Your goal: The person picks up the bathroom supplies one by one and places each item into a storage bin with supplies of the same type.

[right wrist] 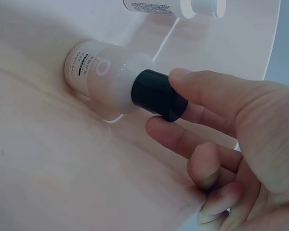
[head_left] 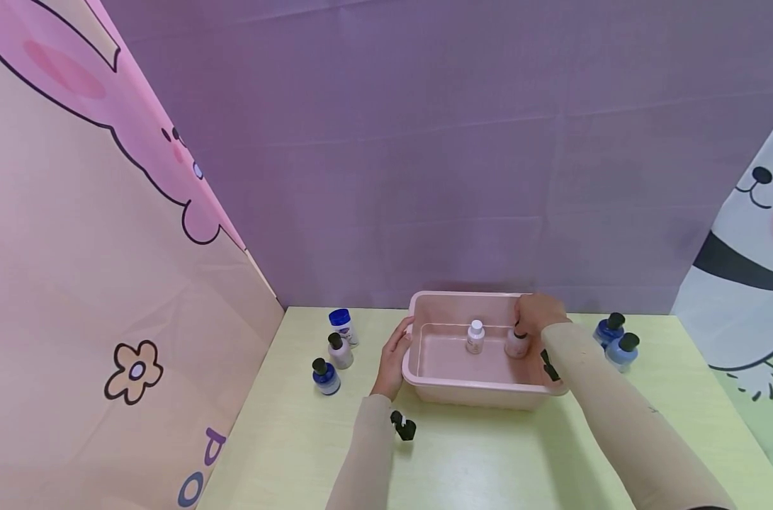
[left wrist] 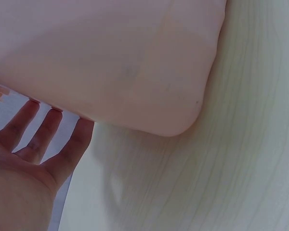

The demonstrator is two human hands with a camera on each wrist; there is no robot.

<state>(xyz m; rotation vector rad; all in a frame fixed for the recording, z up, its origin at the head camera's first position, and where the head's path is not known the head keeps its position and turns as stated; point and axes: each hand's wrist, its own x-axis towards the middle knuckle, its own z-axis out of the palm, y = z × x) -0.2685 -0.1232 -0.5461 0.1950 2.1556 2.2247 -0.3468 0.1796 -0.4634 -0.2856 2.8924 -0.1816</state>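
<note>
Nearest you, your left sleeve point(head_left: 368, 453) runs forward over the table point(head_left: 469, 460), and your right sleeve point(head_left: 628, 425) slants in from the lower right, crossing the tub's front right corner. The pink tub point(head_left: 475, 394) lies across the table ahead of you. Your left hand point(head_left: 394, 361) is at its left end, fingers nearly straight and slightly spread, tips touching just under the rim; you hold nothing in that palm.

Left of that hand, a dark blue bottle point(head_left: 327, 381), a pale bottle point(head_left: 341, 354) and a blue-lidded jar point(head_left: 344, 329) stand in a slanting row. Inside the tub, the white-capped bottle point(head_left: 475, 338) stands upright near the middle. Your right hand point(head_left: 542, 312) reaches down at the right end, pinching the cap of the black-capped bottle point(head_left: 516, 346) between thumb and fingers, the others folded toward the palm. That bottle is low in the tub, near its right wall.

Beyond your right forearm stand a light blue bottle point(head_left: 622, 353) and a deep blue bottle point(head_left: 609, 330), then the purple backdrop point(head_left: 424, 156).
</note>
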